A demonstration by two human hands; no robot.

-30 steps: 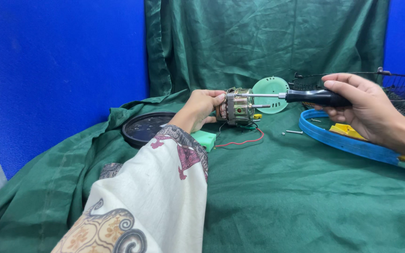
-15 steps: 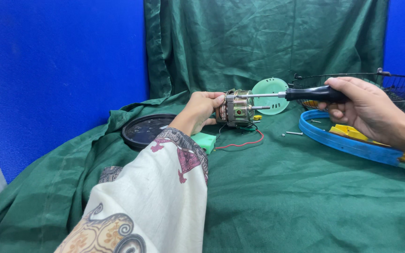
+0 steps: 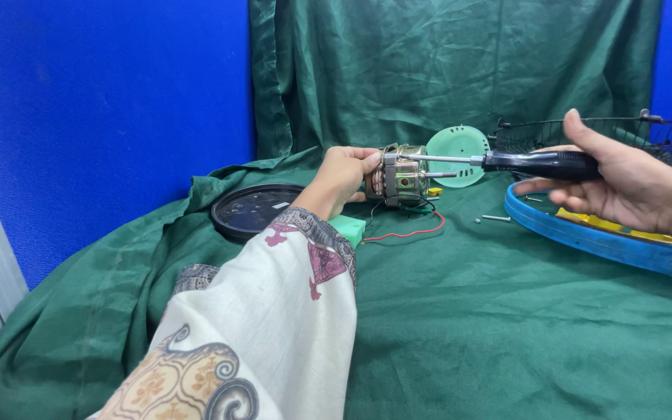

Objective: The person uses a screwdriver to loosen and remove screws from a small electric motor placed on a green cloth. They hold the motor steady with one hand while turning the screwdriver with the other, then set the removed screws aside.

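Screwdriver work is in hand on a small electric fan motor [image 3: 400, 179] with a metal casing, copper windings and a bare steel shaft, held just above the green cloth-covered worktop [image 3: 507, 311]. The left hand [image 3: 344, 175], in a patterned cream sleeve, is closed round the motor's rear end and keeps it level. The right hand [image 3: 624, 187] is wrapped round the black handle of a long-shafted screwdriver [image 3: 507, 162], whose tip meets the top of the motor casing. Red and black wires [image 3: 406, 232] trail from the motor onto the cloth. Judging by what lies about, the fan is already well apart: a pale green round plastic cover [image 3: 457, 155] stands behind the motor, a black round disc [image 3: 254, 208] lies to the left, a blue plastic ring [image 3: 585, 233] and a black wire grille [image 3: 663, 140] sit to the right, and a loose screw [image 3: 496, 218] lies on the cloth. The motor casing itself looks still closed.
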